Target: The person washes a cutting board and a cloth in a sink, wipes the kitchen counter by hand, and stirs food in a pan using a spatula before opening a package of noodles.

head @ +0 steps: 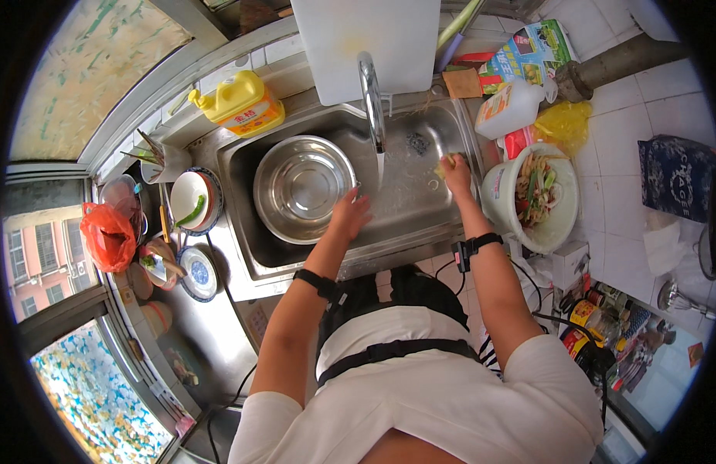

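My left hand (351,216) is beside the right rim of a round stainless steel bowl (304,189), its fingers apart and holding nothing that I can see. The bowl stands in the left part of a steel sink (416,203). At the sink's right side my right hand (455,176) grips a small yellowish thing (443,166), perhaps a sponge or cloth; its kind is unclear. Water runs from the chrome faucet (372,98) between the bowl and my right hand. A dark steel scouring pad (417,144) lies near the sink's back right.
A white bucket (492,188) of food scraps stands right of the sink. A yellow detergent jug (242,107) and a white cutting board (363,35) stand behind it. Stacked bowls (189,196) and a blue-patterned plate (199,274) are at the left.
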Demonstrator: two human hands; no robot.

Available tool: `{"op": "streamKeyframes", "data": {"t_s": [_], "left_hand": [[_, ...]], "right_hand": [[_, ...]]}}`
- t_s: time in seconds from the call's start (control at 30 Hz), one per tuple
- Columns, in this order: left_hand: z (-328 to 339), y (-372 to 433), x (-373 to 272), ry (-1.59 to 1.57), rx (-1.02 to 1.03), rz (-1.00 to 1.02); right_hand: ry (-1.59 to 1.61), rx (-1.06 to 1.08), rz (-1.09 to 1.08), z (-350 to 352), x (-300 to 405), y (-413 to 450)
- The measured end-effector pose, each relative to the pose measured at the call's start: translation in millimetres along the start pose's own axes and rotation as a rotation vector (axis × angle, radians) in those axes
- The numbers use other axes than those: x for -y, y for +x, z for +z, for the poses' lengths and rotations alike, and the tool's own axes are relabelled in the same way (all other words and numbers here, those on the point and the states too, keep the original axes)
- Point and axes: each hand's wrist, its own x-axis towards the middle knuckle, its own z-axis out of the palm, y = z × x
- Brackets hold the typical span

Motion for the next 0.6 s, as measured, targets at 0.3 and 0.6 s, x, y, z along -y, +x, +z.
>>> {"op": "streamKeyframes", "data": {"t_s": [0.3,0.6], "left_hand": [[-6,-12,3,0.023,-0.031,-0.049],[-58,0,-4,-0.073,-0.026,0.052]], "right_hand": [[0.099,0.639,0.414,96,-71,-6],[0.388,0.603,0.298,50,44,-20]]}}
